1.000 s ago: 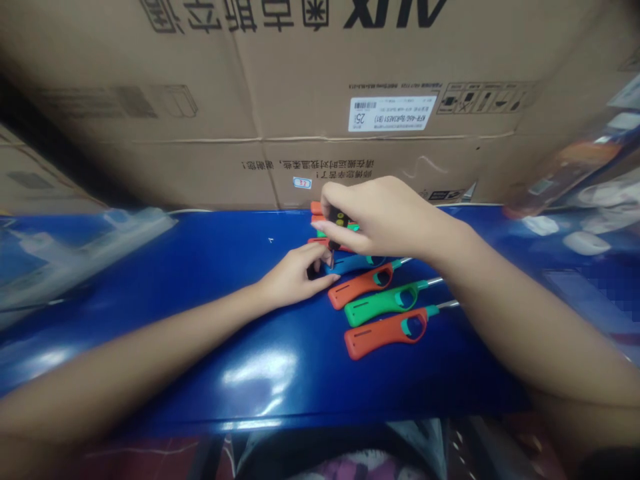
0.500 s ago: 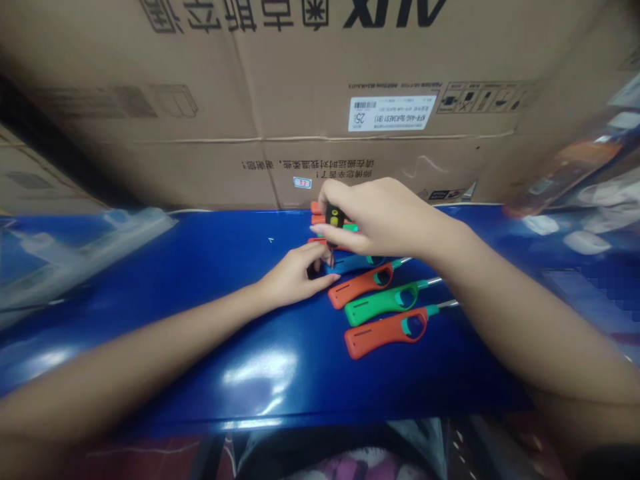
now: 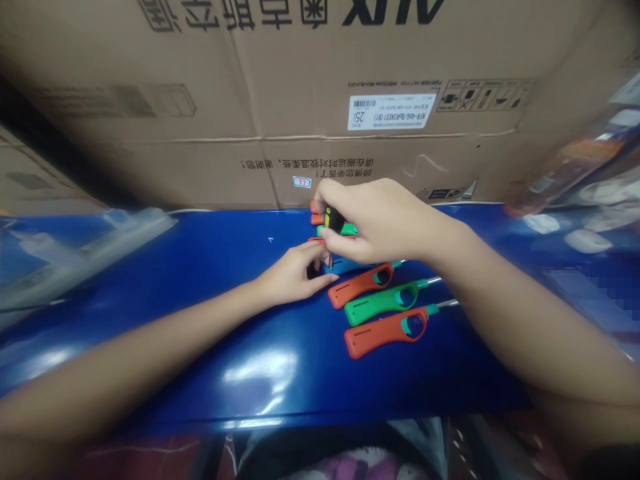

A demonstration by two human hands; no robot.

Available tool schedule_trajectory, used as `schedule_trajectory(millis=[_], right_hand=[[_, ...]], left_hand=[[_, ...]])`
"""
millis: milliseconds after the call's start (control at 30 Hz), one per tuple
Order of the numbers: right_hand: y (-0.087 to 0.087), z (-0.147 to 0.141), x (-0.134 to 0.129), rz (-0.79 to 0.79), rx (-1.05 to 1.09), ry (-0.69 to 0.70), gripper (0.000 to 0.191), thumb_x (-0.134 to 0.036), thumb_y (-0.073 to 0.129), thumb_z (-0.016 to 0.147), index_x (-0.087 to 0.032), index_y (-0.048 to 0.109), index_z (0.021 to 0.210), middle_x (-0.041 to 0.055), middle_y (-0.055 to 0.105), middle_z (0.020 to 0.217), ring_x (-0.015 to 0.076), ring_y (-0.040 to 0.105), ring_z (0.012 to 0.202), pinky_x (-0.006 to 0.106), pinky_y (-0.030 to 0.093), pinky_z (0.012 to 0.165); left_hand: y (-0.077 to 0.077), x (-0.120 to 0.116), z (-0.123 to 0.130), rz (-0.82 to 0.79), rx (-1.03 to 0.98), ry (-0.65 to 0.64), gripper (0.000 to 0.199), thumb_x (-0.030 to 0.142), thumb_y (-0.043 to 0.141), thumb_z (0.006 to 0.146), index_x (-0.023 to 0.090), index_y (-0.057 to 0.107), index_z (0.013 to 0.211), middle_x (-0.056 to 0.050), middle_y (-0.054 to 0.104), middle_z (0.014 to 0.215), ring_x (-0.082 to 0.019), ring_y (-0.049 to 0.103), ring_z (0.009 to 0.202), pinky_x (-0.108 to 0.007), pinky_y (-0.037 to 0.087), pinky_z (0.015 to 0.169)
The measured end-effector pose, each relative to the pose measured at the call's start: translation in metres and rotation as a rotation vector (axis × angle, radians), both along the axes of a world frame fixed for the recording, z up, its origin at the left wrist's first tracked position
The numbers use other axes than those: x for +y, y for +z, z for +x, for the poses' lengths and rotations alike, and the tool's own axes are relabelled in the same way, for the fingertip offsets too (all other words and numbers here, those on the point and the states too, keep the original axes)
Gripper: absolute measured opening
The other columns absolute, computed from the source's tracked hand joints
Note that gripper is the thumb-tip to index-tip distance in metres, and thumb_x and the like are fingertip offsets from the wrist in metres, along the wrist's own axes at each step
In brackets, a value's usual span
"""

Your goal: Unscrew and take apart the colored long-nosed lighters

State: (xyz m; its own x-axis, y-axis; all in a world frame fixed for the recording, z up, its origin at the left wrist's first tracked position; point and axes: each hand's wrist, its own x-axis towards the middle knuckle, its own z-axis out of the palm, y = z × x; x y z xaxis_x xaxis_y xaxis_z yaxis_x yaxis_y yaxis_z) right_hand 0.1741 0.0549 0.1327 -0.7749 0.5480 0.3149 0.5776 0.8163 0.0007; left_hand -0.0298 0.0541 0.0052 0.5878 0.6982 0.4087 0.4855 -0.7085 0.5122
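Observation:
My right hand (image 3: 373, 217) is closed round the black-and-yellow handle of a screwdriver (image 3: 329, 219), tip down over the blue lighter. A long-nosed blue lighter (image 3: 345, 266) lies on the table, its butt end between the thumb and fingers of my left hand (image 3: 293, 277). The contact between tip and lighter is hidden by my fingers. Nearer to me lie an orange lighter (image 3: 356, 287), a green lighter (image 3: 380, 303) and another orange lighter (image 3: 383, 335), side by side. Beyond my hands, more orange and green lighters (image 3: 349, 229) are partly covered by my right hand.
A large cardboard box (image 3: 200, 160) stands upright along the back of the blue table (image 3: 200, 373). Clear plastic packaging (image 3: 130, 240) lies at the left. At the right are a bottle with orange contents (image 3: 560, 173) and white items (image 3: 589, 241).
The screwdriver handle has turned and tilted a little in my right hand, its yellow mark now further left. My right fingers have shifted slightly. My left hand and the lighters stay put.

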Motion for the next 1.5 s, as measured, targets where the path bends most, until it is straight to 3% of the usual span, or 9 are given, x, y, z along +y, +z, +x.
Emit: schedule_trajectory(millis=[133, 500, 667, 833, 933, 1133, 1267, 1367, 1500], right_hand=[[0.0, -0.001, 0.0, 0.043, -0.057, -0.044, 0.035, -0.043, 0.048, 0.098, -0.016, 0.058, 0.116, 0.0079, 0.073, 0.09, 0.0185, 0.06, 0.071, 0.029, 0.029, 0.061], [-0.002, -0.001, 0.002, 0.052, -0.046, -0.033, 0.028, -0.037, 0.047, 0.098, -0.016, 0.056, 0.116, 0.0069, 0.073, 0.092, 0.0167, 0.06, 0.069, 0.028, 0.028, 0.059], [-0.003, -0.001, 0.003, 0.102, -0.058, -0.086, 0.031, -0.044, 0.049, 0.097, -0.017, 0.058, 0.11, 0.0064, 0.072, 0.089, 0.0184, 0.059, 0.07, 0.029, 0.027, 0.06], [-0.002, 0.0, 0.002, 0.022, 0.006, -0.005, 0.028, -0.033, 0.051, 0.092, -0.017, 0.055, 0.116, 0.0058, 0.071, 0.097, 0.017, 0.059, 0.073, 0.029, 0.032, 0.062], [-0.003, 0.0, 0.001, 0.0, 0.013, -0.006, 0.025, -0.035, 0.05, 0.094, -0.017, 0.056, 0.11, 0.0061, 0.071, 0.094, 0.017, 0.059, 0.073, 0.029, 0.032, 0.063], [-0.006, 0.0, 0.009, -0.136, 0.254, 0.118, 0.02, -0.025, 0.057, 0.088, -0.018, 0.055, 0.107, 0.0011, 0.064, 0.09, 0.0138, 0.054, 0.076, 0.027, 0.036, 0.067], [-0.002, 0.004, 0.017, -0.063, 0.346, 0.024, 0.008, -0.026, 0.051, 0.09, -0.019, 0.053, 0.089, 0.0037, 0.058, 0.093, 0.0148, 0.052, 0.079, 0.029, 0.038, 0.07], [-0.006, 0.006, 0.023, -0.089, 0.122, -0.043, 0.009, -0.025, 0.051, 0.088, -0.018, 0.053, 0.084, 0.0076, 0.059, 0.099, 0.0157, 0.052, 0.079, 0.029, 0.037, 0.068], [-0.022, 0.002, 0.03, -0.445, -0.426, -0.17, 0.009, -0.024, 0.051, 0.082, -0.018, 0.058, 0.08, 0.0056, 0.064, 0.077, 0.0155, 0.051, 0.06, 0.03, 0.032, 0.055]], left_hand=[[0.002, -0.001, 0.0, -0.033, 0.014, 0.01, 0.019, 0.033, 0.071, 0.087, 0.017, 0.061, 0.091, -0.002, 0.063, 0.085, -0.016, 0.058, 0.073, -0.028, 0.048, 0.067], [0.002, -0.003, 0.0, -0.027, 0.012, 0.016, 0.021, 0.034, 0.071, 0.087, 0.017, 0.061, 0.092, -0.001, 0.064, 0.083, -0.015, 0.058, 0.072, -0.027, 0.048, 0.068], [0.003, -0.003, 0.0, -0.044, 0.021, 0.016, 0.02, 0.033, 0.071, 0.087, 0.016, 0.061, 0.092, -0.001, 0.062, 0.083, -0.015, 0.057, 0.071, -0.027, 0.048, 0.067], [0.001, -0.003, 0.0, -0.016, 0.01, 0.009, 0.02, 0.033, 0.071, 0.088, 0.017, 0.06, 0.093, 0.0, 0.061, 0.082, -0.015, 0.057, 0.071, -0.027, 0.048, 0.068], [0.001, -0.002, 0.0, -0.022, 0.017, 0.015, 0.02, 0.033, 0.071, 0.088, 0.016, 0.061, 0.093, -0.001, 0.062, 0.083, -0.015, 0.057, 0.071, -0.027, 0.048, 0.068], [0.003, -0.004, 0.0, -0.057, 0.005, 0.039, 0.02, 0.033, 0.072, 0.086, 0.017, 0.063, 0.092, -0.001, 0.063, 0.082, -0.014, 0.058, 0.07, -0.027, 0.048, 0.068], [0.006, -0.004, 0.003, -0.186, -0.046, 0.108, 0.022, 0.033, 0.077, 0.08, 0.016, 0.065, 0.087, -0.001, 0.065, 0.08, -0.013, 0.058, 0.066, -0.026, 0.048, 0.065], [0.008, -0.004, 0.004, -0.284, -0.076, 0.144, 0.023, 0.032, 0.08, 0.077, 0.016, 0.066, 0.084, -0.001, 0.067, 0.078, -0.013, 0.06, 0.065, -0.026, 0.049, 0.064], [0.009, -0.004, 0.004, -0.316, -0.088, 0.16, 0.024, 0.032, 0.081, 0.075, 0.015, 0.067, 0.085, -0.002, 0.069, 0.077, -0.013, 0.062, 0.065, -0.026, 0.051, 0.064]])
